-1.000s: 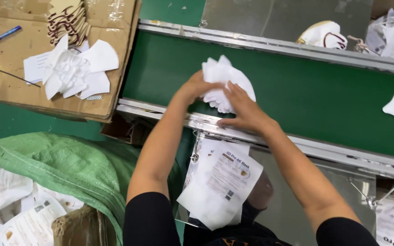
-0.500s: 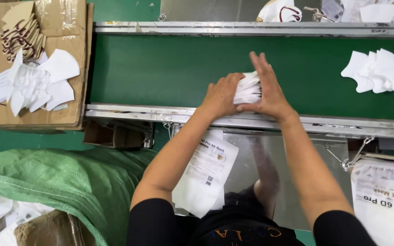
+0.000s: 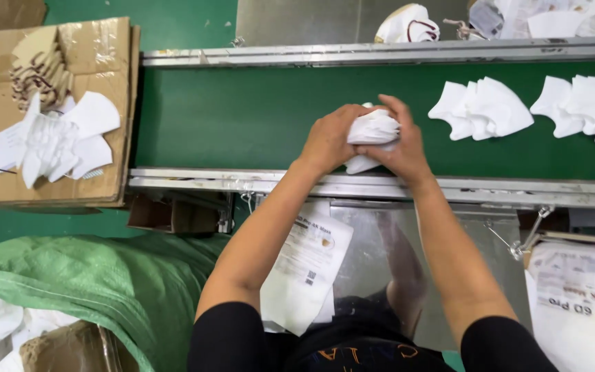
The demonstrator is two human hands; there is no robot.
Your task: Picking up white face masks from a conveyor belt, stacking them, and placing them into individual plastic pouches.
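Both hands, the left hand (image 3: pixel 328 141) and the right hand (image 3: pixel 404 148), have their grip clamped on a small stack of white masks (image 3: pixel 373 131) at the near edge of the green belt (image 3: pixel 242 117), with more white masks (image 3: pixel 483 107) lying farther along it.

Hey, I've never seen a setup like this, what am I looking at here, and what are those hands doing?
This is one picture from a camera worn on a person's head, looking down at their own two bare hands. The long green strip is a conveyor belt with metal rails along both edges. The left hand and right hand together squeeze a small stack of white folded face masks at the belt's near edge. Two more loose piles of masks lie on the belt to the right. To the left, a flattened cardboard box carries another mask pile. Below the belt hang white printed pouches, and a green woven sack lies at lower left.
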